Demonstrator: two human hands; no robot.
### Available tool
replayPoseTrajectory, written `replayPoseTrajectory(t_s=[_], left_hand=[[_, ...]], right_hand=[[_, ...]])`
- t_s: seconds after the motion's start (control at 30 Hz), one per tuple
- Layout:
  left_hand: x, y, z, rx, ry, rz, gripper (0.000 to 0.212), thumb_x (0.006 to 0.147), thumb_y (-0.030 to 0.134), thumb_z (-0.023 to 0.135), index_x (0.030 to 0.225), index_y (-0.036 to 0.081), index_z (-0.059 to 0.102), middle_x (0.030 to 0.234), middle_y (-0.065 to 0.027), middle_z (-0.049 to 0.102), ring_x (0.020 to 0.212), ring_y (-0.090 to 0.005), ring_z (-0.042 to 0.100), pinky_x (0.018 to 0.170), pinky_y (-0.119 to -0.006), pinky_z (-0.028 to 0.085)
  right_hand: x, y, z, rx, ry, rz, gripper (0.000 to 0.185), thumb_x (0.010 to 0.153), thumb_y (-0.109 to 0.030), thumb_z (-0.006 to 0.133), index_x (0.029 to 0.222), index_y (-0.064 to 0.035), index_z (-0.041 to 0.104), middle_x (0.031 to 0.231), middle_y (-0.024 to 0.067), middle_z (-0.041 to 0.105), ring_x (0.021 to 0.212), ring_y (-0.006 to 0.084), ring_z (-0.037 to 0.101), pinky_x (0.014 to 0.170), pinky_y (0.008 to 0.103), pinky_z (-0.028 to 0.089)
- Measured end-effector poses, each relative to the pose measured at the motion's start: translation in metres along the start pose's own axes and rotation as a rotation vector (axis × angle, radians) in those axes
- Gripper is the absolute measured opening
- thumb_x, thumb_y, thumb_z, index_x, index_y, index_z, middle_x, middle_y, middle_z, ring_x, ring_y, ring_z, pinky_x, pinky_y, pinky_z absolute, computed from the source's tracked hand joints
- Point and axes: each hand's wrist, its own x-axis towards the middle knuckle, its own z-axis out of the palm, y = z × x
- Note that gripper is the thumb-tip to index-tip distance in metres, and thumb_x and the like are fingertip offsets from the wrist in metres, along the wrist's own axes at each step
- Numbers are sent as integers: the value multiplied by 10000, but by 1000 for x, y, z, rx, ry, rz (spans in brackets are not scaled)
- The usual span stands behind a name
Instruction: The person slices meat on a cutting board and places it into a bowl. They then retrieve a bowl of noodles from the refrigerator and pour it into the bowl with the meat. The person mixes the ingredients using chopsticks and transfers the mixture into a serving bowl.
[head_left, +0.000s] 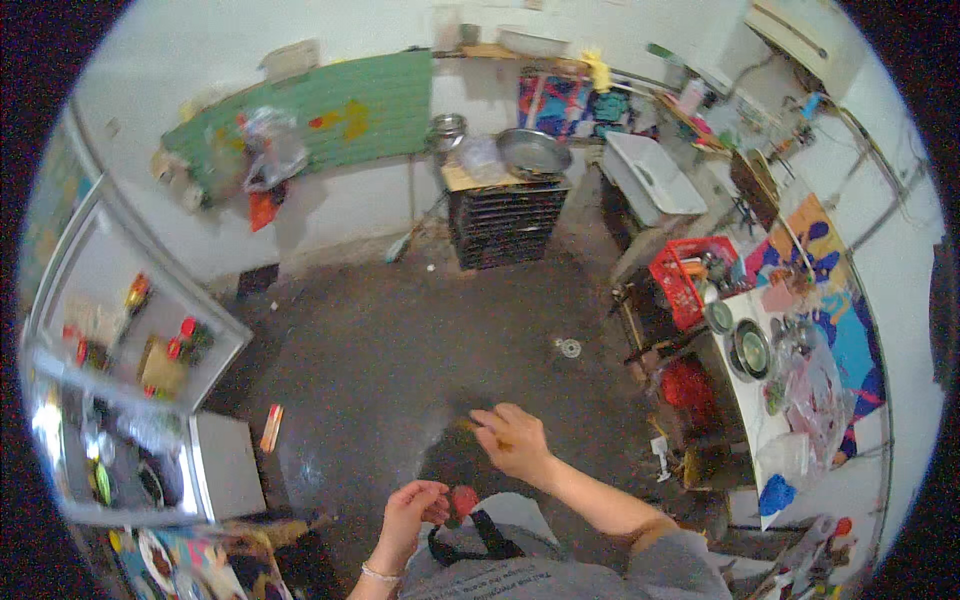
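Observation:
My left hand (420, 508), with a pale bracelet at its wrist, is low in the head view, close to my body. Its curled fingers meet the edge of a red round object (464, 501), perhaps a lid. Higher and to the right, my right hand (514, 441) hovers over the dark floor with bent fingers. Blur at its fingertips hides whether anything thin is between them. A dark patch lies just left of that hand; I cannot tell whether it is a thing or a shadow. A black strap (491, 536) crosses my grey shirt below both hands.
On the left stands a glass-doored display fridge (225, 330) with red-capped jars. A white table (739, 405) on the right carries bowls, plastic bags and a red crate (667, 289). A black cabinet (506, 225) bearing a metal basin (534, 154) is ahead. A drain cover (571, 348) marks the floor.

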Motion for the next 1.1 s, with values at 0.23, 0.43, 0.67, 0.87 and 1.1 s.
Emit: replayPoseTrajectory(t_s=[0.23, 0.43, 0.67, 0.87, 1.1], left_hand=[[167, 42, 65, 197, -232, -98, 195, 923, 180, 569, 1024, 27, 637, 825, -52, 642, 700, -123, 609, 618, -251, 491], [360, 63, 134, 329, -210, 224, 267, 953, 203, 531, 1146, 28, 588, 962, -49, 619, 785, -124, 597, 660, -246, 486], [466, 215, 269, 356, -587, 259, 268, 955, 223, 530, 1143, 40, 590, 972, -55, 621, 734, -88, 569, 643, -242, 482], [565, 246, 363, 652, -737, 412, 184, 920, 203, 580, 952, 31, 637, 733, -8, 607, 604, -72, 534, 525, -238, 434], [701, 291, 524, 837, -743, 498, 190, 943, 167, 515, 923, 19, 631, 723, -79, 592, 602, -164, 567, 567, -300, 466]], right_hand=[[1, 143, -52, 475, 477, 687, 253, 957, -209, 527, 873, 9, 623, 811, 91, 609, 600, 156, 613, 557, 288, 513], [76, 224, -105, 917, 813, 910, 283, 953, -267, 530, 965, 16, 527, 752, 137, 603, 557, 239, 646, 497, 360, 577], [184, 290, -122, 1120, 797, 1078, 288, 945, -243, 548, 1031, 32, 534, 860, 148, 624, 672, 283, 672, 579, 389, 591], [209, 371, -152, 1234, 909, 1033, 366, 933, -268, 526, 1093, 60, 533, 987, 206, 626, 802, 345, 672, 718, 440, 578], [225, 525, -218, 1255, 1214, 893, 445, 924, -331, 475, 1121, 64, 529, 1011, 219, 627, 832, 345, 672, 777, 450, 567]])
